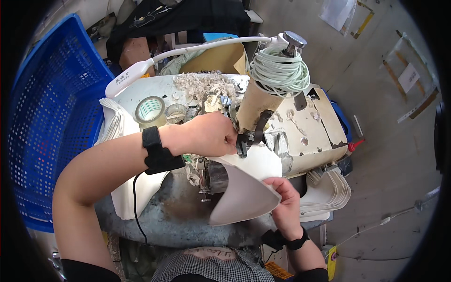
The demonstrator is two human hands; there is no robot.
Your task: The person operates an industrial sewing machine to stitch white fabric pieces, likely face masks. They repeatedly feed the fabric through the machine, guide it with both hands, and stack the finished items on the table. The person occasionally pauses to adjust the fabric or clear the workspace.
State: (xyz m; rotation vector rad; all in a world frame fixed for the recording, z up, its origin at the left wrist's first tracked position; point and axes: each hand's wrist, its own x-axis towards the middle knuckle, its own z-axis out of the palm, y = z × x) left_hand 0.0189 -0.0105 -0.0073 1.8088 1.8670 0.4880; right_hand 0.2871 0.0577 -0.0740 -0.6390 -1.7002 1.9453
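A curved white sheet piece (246,192), leather-like, bends down over the front of a bench machine (253,108). Its upper edge lies under the machine's dark foot (243,143). My left hand (209,134) reaches across from the left with fingers curled down beside that foot, closed on the piece's upper edge; the fingertips are partly hidden. Lower down, my right hand (285,207) pinches the right edge of the same piece between thumb and fingers. Each wrist wears a black strap.
White pieces are stacked at the left (124,188) and the right (326,195). Pale scraps (204,87) heap behind the machine's foot. A tape roll (150,110) sits left of them. A blue crate (56,113) stands far left. A white lamp (129,79) arches above; coiled cord (279,70) wraps the post.
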